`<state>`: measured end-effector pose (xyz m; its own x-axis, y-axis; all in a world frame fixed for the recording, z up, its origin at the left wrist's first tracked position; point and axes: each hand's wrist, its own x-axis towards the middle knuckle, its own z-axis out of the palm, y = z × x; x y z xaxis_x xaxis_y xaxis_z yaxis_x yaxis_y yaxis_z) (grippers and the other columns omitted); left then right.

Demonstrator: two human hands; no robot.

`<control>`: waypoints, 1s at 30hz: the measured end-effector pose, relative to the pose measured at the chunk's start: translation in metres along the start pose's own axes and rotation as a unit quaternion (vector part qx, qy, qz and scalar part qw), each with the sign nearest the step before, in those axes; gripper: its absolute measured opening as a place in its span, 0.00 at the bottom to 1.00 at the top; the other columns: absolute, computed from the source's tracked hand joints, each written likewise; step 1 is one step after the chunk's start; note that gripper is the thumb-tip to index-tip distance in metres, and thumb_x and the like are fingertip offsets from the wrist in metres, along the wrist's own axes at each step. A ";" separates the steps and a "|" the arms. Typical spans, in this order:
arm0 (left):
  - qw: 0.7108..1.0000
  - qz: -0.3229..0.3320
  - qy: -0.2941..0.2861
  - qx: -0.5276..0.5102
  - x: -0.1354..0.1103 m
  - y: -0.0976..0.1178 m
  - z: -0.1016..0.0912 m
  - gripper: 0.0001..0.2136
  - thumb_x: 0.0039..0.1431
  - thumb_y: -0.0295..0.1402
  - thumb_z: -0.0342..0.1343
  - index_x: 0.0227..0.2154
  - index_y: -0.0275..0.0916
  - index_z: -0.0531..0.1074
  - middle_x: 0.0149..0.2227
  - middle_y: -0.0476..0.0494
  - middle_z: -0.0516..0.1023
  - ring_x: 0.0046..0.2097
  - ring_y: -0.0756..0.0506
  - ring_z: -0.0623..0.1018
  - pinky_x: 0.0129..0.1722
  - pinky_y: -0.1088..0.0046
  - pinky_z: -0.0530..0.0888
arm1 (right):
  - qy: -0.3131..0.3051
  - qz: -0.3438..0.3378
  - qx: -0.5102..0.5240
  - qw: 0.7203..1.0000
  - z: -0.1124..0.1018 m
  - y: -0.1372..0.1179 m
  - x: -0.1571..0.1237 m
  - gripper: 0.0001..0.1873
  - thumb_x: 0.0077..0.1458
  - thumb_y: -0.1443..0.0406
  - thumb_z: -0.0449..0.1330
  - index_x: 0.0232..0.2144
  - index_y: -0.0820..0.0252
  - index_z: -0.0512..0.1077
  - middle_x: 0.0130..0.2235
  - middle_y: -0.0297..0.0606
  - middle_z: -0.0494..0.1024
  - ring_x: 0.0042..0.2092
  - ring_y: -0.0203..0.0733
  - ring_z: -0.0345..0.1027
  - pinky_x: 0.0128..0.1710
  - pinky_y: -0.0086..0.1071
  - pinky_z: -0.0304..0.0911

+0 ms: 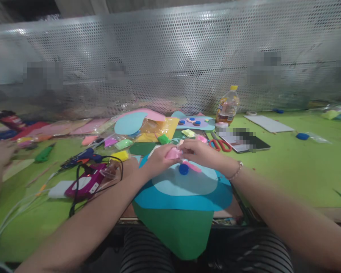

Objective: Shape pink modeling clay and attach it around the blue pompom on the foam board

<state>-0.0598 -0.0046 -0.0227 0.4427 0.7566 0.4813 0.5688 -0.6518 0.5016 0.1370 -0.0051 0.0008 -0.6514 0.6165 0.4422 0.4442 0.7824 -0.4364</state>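
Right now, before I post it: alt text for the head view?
A person's left hand holds a small pink item, the right hand close against it, above light-blue paper layered over darker blue and green sheets. A round blue piece lies on the light-blue paper; red-handled scissors lie to the right.

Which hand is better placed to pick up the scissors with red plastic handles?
Probably the right hand: the red-handled scissors lie just beyond its wrist. The left hand is farther off and seems to hold a small, soft-looking pink lump.
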 end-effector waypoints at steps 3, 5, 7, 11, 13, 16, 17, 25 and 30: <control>1.000 0.012 -0.021 -0.015 -0.001 -0.003 0.003 0.19 0.50 0.46 0.58 0.42 0.40 0.71 0.41 0.44 0.76 0.42 0.43 0.75 0.43 0.66 0.70 | -0.023 -0.014 -0.049 0.998 0.002 0.000 0.000 0.08 0.54 0.69 0.53 0.23 0.60 0.62 0.26 0.31 0.61 0.29 0.33 0.54 0.28 0.28 0.51; 0.999 0.017 -0.038 -0.014 -0.001 -0.004 0.005 0.16 0.51 0.45 0.57 0.39 0.40 0.71 0.38 0.45 0.76 0.40 0.44 0.75 0.41 0.67 0.70 | -0.038 -0.021 -0.080 0.996 0.002 0.001 0.000 0.11 0.52 0.69 0.54 0.21 0.59 0.56 0.26 0.31 0.59 0.28 0.32 0.52 0.27 0.28 0.48; 0.999 0.012 -0.043 -0.006 0.000 -0.003 0.005 0.15 0.51 0.44 0.57 0.36 0.39 0.71 0.34 0.47 0.76 0.37 0.45 0.74 0.39 0.68 0.70 | -0.047 -0.018 -0.098 0.994 0.001 0.001 0.000 0.10 0.51 0.68 0.55 0.22 0.59 0.55 0.26 0.31 0.59 0.28 0.33 0.52 0.26 0.28 0.47; 1.000 -0.014 -0.028 -0.002 0.003 0.005 0.002 0.16 0.51 0.46 0.56 0.33 0.37 0.72 0.32 0.48 0.75 0.34 0.47 0.73 0.36 0.70 0.69 | -0.031 0.004 -0.123 0.992 -0.002 -0.003 -0.001 0.06 0.51 0.67 0.53 0.26 0.59 0.57 0.28 0.33 0.62 0.30 0.35 0.55 0.27 0.29 0.47; 0.999 -0.028 -0.014 -0.006 0.005 0.010 0.001 0.16 0.52 0.46 0.55 0.33 0.37 0.71 0.32 0.48 0.75 0.34 0.47 0.73 0.35 0.71 0.68 | 0.008 0.016 -0.137 0.990 -0.003 -0.005 -0.002 0.05 0.52 0.68 0.52 0.27 0.58 0.57 0.27 0.33 0.61 0.30 0.36 0.55 0.28 0.30 0.47; 0.998 -0.054 0.008 -0.003 0.006 0.014 -0.001 0.15 0.53 0.45 0.54 0.33 0.37 0.71 0.31 0.48 0.75 0.33 0.47 0.72 0.33 0.72 0.67 | 0.075 0.031 -0.143 0.986 -0.003 -0.005 -0.001 0.06 0.51 0.68 0.52 0.26 0.58 0.56 0.26 0.32 0.60 0.30 0.36 0.54 0.28 0.29 0.47; 0.998 -0.061 0.014 -0.002 0.006 0.015 -0.002 0.15 0.53 0.45 0.54 0.33 0.37 0.70 0.30 0.49 0.74 0.32 0.48 0.72 0.33 0.73 0.67 | 0.097 0.039 -0.136 0.985 -0.003 -0.004 -0.001 0.06 0.51 0.69 0.52 0.25 0.58 0.56 0.25 0.32 0.60 0.29 0.36 0.54 0.28 0.29 0.47; 0.997 -0.078 0.012 -0.001 0.003 0.014 -0.005 0.14 0.52 0.43 0.55 0.32 0.36 0.71 0.29 0.47 0.74 0.31 0.48 0.71 0.31 0.72 0.67 | 0.175 0.044 -0.070 0.981 -0.004 0.005 0.000 0.05 0.50 0.70 0.55 0.33 0.58 0.65 0.27 0.32 0.69 0.26 0.34 0.60 0.26 0.28 0.55; 0.997 -0.075 0.024 0.012 0.001 0.008 -0.004 0.18 0.52 0.48 0.53 0.33 0.36 0.71 0.30 0.46 0.75 0.32 0.46 0.72 0.32 0.71 0.68 | 0.120 -0.051 -0.047 0.990 0.001 0.005 0.000 0.07 0.56 0.67 0.54 0.33 0.57 0.72 0.35 0.38 0.75 0.37 0.38 0.68 0.38 0.33 0.63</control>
<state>-0.0579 -0.0091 -0.0150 0.3181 0.8421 0.4356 0.6431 -0.5293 0.5534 0.1384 -0.0014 -0.0020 -0.5362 0.5280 0.6586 0.4463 0.8396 -0.3097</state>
